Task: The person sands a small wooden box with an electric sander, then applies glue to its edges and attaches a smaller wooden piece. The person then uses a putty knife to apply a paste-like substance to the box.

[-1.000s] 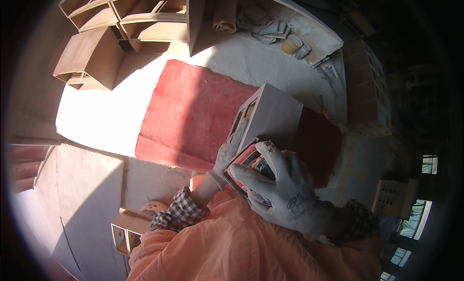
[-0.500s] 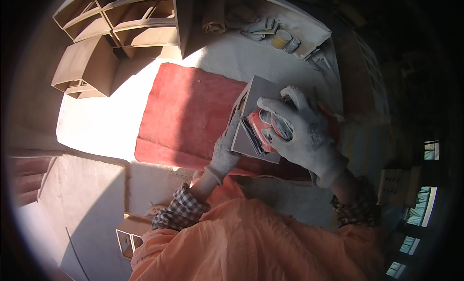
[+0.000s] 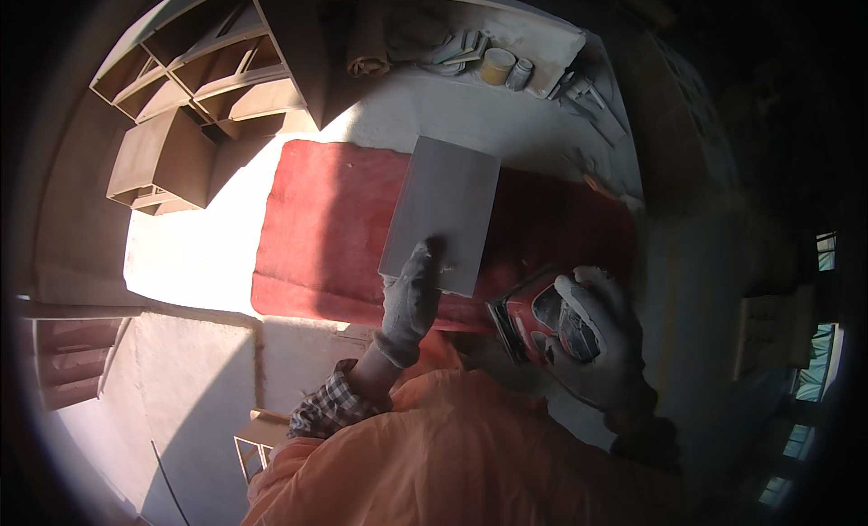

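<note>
Parting from the grey cabinet box (image 3: 445, 209) above the red mat (image 3: 303, 218): red handheld sander (image 3: 524, 320), wrapped by right gloved hand (image 3: 608, 331) at mat's near edge; left gloved hand (image 3: 409, 298) clasping box's near end; sanding seemingly paused.

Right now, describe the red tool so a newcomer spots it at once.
Start at the large red cloth across the middle. By its lower right edge, the gloved right hand grips the red tool. Its red-and-dark body with a flat base sets it apart from the plain grey piece the left hand touches.
</note>
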A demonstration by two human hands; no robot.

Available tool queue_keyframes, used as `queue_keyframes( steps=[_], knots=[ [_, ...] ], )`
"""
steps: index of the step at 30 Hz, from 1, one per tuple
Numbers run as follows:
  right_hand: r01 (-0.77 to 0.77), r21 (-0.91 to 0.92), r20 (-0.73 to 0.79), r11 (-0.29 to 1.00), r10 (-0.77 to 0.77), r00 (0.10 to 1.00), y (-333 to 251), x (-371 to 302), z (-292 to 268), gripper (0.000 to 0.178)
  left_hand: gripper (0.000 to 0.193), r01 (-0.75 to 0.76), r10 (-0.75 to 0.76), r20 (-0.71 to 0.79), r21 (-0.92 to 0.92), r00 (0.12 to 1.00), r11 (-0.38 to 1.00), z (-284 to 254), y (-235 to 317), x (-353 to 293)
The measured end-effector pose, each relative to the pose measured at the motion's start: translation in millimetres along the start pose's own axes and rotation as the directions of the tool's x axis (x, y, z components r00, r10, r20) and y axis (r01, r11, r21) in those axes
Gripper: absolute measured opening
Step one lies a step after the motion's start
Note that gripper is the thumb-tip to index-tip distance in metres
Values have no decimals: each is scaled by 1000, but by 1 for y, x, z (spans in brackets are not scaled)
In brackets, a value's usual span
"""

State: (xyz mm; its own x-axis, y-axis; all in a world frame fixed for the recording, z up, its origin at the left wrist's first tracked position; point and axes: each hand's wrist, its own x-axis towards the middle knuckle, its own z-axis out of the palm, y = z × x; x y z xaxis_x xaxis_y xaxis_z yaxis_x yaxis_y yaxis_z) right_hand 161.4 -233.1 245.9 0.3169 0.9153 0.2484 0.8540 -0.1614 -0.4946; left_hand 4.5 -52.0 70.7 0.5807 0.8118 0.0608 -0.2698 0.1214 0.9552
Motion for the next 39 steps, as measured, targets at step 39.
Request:
queue_keyframes(
  steps=[39],
  knots=[
    [-245,725,-171,644,512,842,109,-68,75,53,22,-496,-496,511,851,702,174,-128,49,67]
  ],
)
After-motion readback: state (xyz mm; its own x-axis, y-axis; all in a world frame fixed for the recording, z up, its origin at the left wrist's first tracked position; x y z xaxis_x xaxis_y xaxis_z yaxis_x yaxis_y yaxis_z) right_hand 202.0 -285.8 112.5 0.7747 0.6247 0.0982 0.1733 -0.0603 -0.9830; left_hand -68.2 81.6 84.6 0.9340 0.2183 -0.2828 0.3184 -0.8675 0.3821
